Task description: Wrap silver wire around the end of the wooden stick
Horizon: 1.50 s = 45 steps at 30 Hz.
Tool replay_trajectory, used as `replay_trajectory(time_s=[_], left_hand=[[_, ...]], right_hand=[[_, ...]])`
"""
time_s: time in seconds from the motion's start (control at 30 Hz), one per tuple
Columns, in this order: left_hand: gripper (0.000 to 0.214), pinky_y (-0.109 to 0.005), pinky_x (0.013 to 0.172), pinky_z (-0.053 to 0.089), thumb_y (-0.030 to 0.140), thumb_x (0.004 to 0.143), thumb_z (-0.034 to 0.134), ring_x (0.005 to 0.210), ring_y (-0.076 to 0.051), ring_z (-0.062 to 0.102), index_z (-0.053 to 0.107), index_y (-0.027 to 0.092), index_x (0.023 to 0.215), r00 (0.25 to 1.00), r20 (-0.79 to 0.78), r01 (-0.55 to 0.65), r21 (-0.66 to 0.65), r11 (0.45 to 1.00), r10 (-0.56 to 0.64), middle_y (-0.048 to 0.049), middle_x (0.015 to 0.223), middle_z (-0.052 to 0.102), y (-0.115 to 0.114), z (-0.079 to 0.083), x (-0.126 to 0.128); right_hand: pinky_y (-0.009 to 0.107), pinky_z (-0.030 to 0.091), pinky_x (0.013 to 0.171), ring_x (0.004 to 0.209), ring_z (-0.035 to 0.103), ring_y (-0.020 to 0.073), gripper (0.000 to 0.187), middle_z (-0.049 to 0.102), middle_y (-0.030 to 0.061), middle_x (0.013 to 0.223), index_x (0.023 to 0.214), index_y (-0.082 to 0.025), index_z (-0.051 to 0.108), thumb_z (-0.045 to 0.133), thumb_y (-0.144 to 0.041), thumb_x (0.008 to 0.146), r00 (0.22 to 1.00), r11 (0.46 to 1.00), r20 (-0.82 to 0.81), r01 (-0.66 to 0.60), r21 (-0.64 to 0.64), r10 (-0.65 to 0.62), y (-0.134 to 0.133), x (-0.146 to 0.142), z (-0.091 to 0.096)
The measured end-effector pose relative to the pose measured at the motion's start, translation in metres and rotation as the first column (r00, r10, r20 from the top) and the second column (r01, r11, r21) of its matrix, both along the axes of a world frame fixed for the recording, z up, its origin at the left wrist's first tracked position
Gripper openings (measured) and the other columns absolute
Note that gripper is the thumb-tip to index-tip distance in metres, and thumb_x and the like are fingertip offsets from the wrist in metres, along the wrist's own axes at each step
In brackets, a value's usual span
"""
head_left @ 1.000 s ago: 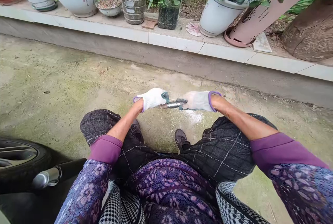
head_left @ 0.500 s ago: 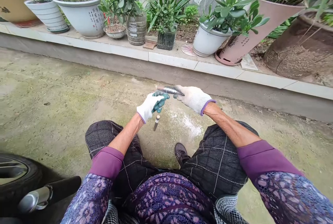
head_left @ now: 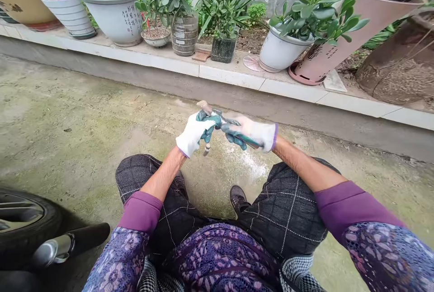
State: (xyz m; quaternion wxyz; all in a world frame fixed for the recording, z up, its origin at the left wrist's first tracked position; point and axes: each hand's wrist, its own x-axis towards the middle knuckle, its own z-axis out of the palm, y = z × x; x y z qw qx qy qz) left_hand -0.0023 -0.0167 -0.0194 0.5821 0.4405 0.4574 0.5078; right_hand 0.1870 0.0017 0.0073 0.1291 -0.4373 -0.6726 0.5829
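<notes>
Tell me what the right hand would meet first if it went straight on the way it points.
Most likely the left hand, directly across from the right hand. The rod slanting between them lies close to that line, so, with blur and unclear depth, it might come first.

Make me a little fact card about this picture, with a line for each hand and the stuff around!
Left hand: gloved, curled around a rod
Right hand: gloved, by the rod's other end; grip blurred
Below left hand: short stick
Ground: white powder
Ledge: potted plants in a row
Lower left: wheel
</notes>
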Motion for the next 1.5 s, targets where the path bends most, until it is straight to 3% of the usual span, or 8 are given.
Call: replay_trajectory(time_s=[0.17, 0.3, 0.47, 0.57, 0.7, 0.97, 1.27, 1.5], left_hand=[[0.027, -0.021, 0.038, 0.028, 0.033, 0.071, 0.072, 0.035, -0.004, 0.034, 0.05, 0.019, 0.068, 0.999, -0.015, -0.048, -0.011, 0.999, 0.048, 0.0094, 0.045, 0.042, 0.006, -0.006, 0.008], [0.022, -0.02, 0.039, 0.025, 0.03, 0.071, 0.073, 0.036, -0.004, 0.033, 0.054, 0.017, 0.071, 0.997, -0.022, 0.072, 0.013, 0.997, -0.072, 0.0095, 0.046, 0.04, 0.001, 0.002, 0.002], [0.019, -0.02, 0.039, 0.026, 0.027, 0.069, 0.073, 0.039, -0.004, 0.039, 0.058, 0.015, 0.072, 0.974, -0.055, 0.219, 0.011, 0.976, -0.218, 0.0071, 0.051, 0.047, -0.008, 0.006, -0.002], [0.02, -0.021, 0.038, 0.028, 0.028, 0.07, 0.072, 0.037, -0.005, 0.038, 0.056, 0.016, 0.068, 0.987, -0.079, 0.142, -0.021, 0.99, -0.143, 0.0072, 0.048, 0.046, -0.007, -0.002, 0.008], [0.025, -0.021, 0.036, 0.029, 0.031, 0.073, 0.073, 0.034, -0.004, 0.034, 0.053, 0.018, 0.065, 0.996, 0.001, 0.093, -0.061, 0.994, -0.093, 0.0089, 0.043, 0.041, -0.002, -0.006, 0.021], [0.024, -0.021, 0.037, 0.03, 0.031, 0.072, 0.074, 0.033, -0.003, 0.026, 0.062, 0.016, 0.086, 0.963, 0.115, 0.242, 0.024, 0.97, -0.243, 0.0131, 0.042, 0.036, -0.008, 0.02, 0.008], [0.023, -0.022, 0.035, 0.033, 0.032, 0.076, 0.072, 0.034, -0.004, 0.031, 0.055, 0.017, 0.071, 0.994, 0.081, 0.074, -0.004, 0.997, -0.073, 0.0103, 0.043, 0.039, 0.0, 0.002, 0.013], [0.03, -0.021, 0.037, 0.031, 0.036, 0.077, 0.074, 0.034, -0.003, 0.029, 0.052, 0.018, 0.068, 0.974, 0.035, 0.224, -0.007, 0.974, -0.224, 0.0102, 0.042, 0.038, -0.002, 0.011, 0.003]], right_hand=[[0.023, 0.047, 0.058, 0.069, 0.055, 0.0134, 0.019, 0.065, 0.0031, 0.085, 0.099, -0.019, 0.065, 0.066, -0.026, 0.081, 0.97, 0.827, 0.165, 0.058, 0.559, -0.18, -0.001, -0.007, -0.001], [0.021, 0.039, 0.039, 0.046, 0.042, 0.009, 0.02, 0.053, -0.0035, 0.064, 0.097, -0.019, 0.061, 0.063, -0.035, 0.085, 0.995, 0.986, 0.016, 0.093, 0.142, -0.096, -0.009, 0.007, 0.009], [0.022, 0.033, 0.029, 0.035, 0.036, 0.008, 0.034, 0.049, -0.0054, 0.059, 0.101, -0.018, 0.06, 0.065, -0.046, 0.083, 0.983, 0.97, -0.18, -0.062, -0.233, 0.02, -0.015, 0.026, 0.01], [0.021, 0.041, 0.038, 0.045, 0.045, 0.0094, 0.026, 0.054, -0.0022, 0.064, 0.096, -0.018, 0.062, 0.062, -0.041, 0.085, 0.999, 1.0, -0.042, 0.023, 0.021, -0.022, -0.013, 0.026, 0.002], [0.022, 0.048, 0.056, 0.071, 0.057, 0.0148, 0.029, 0.067, 0.0033, 0.087, 0.104, -0.02, 0.068, 0.07, -0.027, 0.076, 0.979, 0.868, 0.09, 0.118, 0.483, -0.183, -0.011, 0.02, -0.002], [0.018, 0.026, 0.028, 0.036, 0.029, 0.0053, 0.033, 0.045, -0.0079, 0.058, 0.104, -0.017, 0.06, 0.069, -0.04, 0.082, 0.956, 0.95, -0.267, 0.033, -0.309, -0.12, -0.023, 0.021, 0.025], [0.017, 0.036, 0.039, 0.049, 0.044, 0.0072, 0.027, 0.054, -0.0035, 0.067, 0.105, -0.018, 0.066, 0.069, -0.025, 0.078, 0.965, 0.9, 0.052, 0.218, 0.378, -0.255, -0.013, 0.004, 0.007], [0.018, 0.03, 0.029, 0.038, 0.034, 0.0058, 0.025, 0.048, -0.0059, 0.058, 0.094, -0.018, 0.059, 0.069, -0.035, 0.079, 0.97, 0.963, -0.161, 0.141, -0.231, -0.18, -0.022, 0.017, 0.022]])
